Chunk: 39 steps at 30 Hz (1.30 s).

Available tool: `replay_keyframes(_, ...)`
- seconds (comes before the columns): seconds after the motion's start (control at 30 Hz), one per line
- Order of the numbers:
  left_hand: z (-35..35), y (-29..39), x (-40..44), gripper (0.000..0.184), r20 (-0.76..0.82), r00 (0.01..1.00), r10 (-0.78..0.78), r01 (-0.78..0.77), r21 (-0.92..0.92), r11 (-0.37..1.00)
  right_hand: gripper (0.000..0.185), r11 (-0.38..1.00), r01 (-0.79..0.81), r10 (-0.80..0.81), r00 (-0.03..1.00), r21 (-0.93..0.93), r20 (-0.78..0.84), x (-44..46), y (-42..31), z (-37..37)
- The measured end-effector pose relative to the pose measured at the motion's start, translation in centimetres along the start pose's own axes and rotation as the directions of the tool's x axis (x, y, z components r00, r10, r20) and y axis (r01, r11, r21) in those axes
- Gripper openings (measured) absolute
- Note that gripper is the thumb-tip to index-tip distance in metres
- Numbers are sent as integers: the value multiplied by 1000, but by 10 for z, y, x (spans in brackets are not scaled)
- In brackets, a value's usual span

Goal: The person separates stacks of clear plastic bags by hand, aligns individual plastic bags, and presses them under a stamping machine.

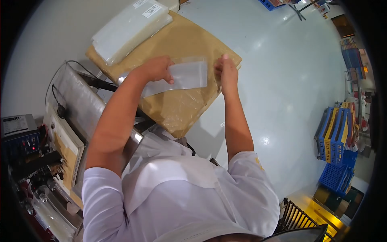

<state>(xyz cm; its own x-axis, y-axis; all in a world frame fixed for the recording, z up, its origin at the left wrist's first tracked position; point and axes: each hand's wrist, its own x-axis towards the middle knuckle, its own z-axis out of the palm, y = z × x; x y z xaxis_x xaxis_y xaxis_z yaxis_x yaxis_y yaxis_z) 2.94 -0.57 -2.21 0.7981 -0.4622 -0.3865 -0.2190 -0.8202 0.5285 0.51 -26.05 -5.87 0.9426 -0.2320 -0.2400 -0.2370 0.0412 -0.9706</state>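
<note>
A clear, flat plastic bag (189, 75) lies over the brown board surface in front of me. My left hand (159, 69) grips its left part, with the thumb and fingers bent around the film. Just past the bag's right end is my right hand (227, 74), its fingers curled in and the thumb pointing up. Whether anything sits between those fingers is hidden. A thick stack of clear plastic bags (131, 30) with white labels rests on the far left of the brown surface (193, 38).
To the left stand a metal-topped bench (86, 94), a black cable (60, 109) and a control box (22, 135) with a lit red light. Blue and yellow crates (334, 129) are stacked far right on the pale floor (282, 92). A dark basket (296, 220) is at lower right.
</note>
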Motion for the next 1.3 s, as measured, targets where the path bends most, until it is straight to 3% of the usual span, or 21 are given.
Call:
replay_keyframes(0.07, 15, -10, 2, 53, -251, 952, 174, -122, 210, 970, 67, 999, -35, 33, 997, 28, 73, -5, 1, 0)
replay_keyframes(0.17, 21, -16, 15, 62, -114, 993, 41, -22, 164, 986, 71, 999, -22, 26, 989, -33, 143, -5, 5, 10)
replay_keyframes(0.3, 25, -13, 13, 64, -209, 977, 34, -17, 82, 996, 80, 981, 38, 20, 956, -191, 293, -3, -2, 21)
replay_keyframes(0.37, 28, -10, 12, 62, -289, 957, 38, -21, 62, 998, 76, 985, 67, 6, 907, -159, 421, 17, 24, 19)
replay_keyframes(0.4, 26, -2, 10, 58, -236, 971, 38, -1, 154, 988, 74, 986, 84, -5, 876, -142, 482, 26, 32, 18)
replay_keyframes(0.47, 10, 18, 4, 50, -150, 988, 16, 38, 344, 938, 66, 958, 192, -91, 908, -214, 409, 14, 25, 18)
replay_keyframes(0.5, 8, 20, 4, 48, -233, 968, 95, -10, 342, 940, 62, 937, 248, -142, 914, -246, 380, 8, 21, 20)
replay_keyframes(0.53, 10, 18, 5, 46, -312, 935, 171, -56, 345, 937, 57, 891, 417, -343, 877, -178, 338, 7, 20, 21)
replay_keyframes(0.6, 19, 13, 8, 42, -389, 878, 279, -146, 338, 930, 48, 705, 706, -684, 702, -64, 200, 7, 23, 20)
replay_keyframes(0.67, 27, 11, 11, 40, -408, 843, 350, -236, 304, 923, 41, 888, 453, -458, 857, 80, 235, 2, 18, 24)
replay_keyframes(0.7, 25, 16, 8, 38, -409, 857, 314, -205, 289, 935, 38, 943, 304, -331, 905, 138, 267, 0, 14, 24)
replay_keyframes(0.8, 13, 27, -5, 36, -421, 884, 202, -106, 241, 965, 33, 978, 200, -209, 908, 63, 364, 14, 32, 3)
replay_keyframes(0.87, 8, 24, -18, 38, -414, 903, 118, -33, 206, 978, 33, 975, 215, -224, 917, 64, 329, 16, 27, -9)
replay_keyframes(0.97, 5, 2, -8, 51, -156, 987, -48, 94, 302, 949, 29, 938, 334, -347, 915, 96, 206, 18, 30, -4)
replay_keyframes(1.0, 5, 2, -6, 55, -143, 989, -42, 88, 327, 941, 28, 915, 388, -402, 903, 112, 152, 20, 32, -1)
replay_keyframes(1.07, 5, 2, -1, 63, -112, 993, -30, 71, 381, 922, 26, 952, 273, -292, 945, 138, 149, 24, 33, -1)
replay_keyframes(1.1, 2, -2, -3, 66, -159, 987, 20, 29, 299, 954, 25, 966, 210, -232, 961, 152, 148, 25, 33, -1)
replay_keyframes(1.17, -1, -19, -15, 72, -245, 965, 96, -70, 113, 991, 24, 953, 262, -281, 952, 148, 122, 23, 26, -4)
replay_keyframes(1.23, -38, -21, -29, 78, -18, 946, -325, 309, -264, 914, 25, 947, 287, -304, 945, 141, 121, 22, 29, -12)
replay_keyframes(1.27, -30, -64, -17, 83, -141, 942, -305, 220, -429, 876, 27, 944, 296, -315, 940, 143, 131, 25, 31, -18)
replay_keyframes(1.3, -28, -75, -19, 87, -148, 919, -365, 245, -512, 823, 28, 939, 309, -329, 934, 151, 139, 26, 32, -20)
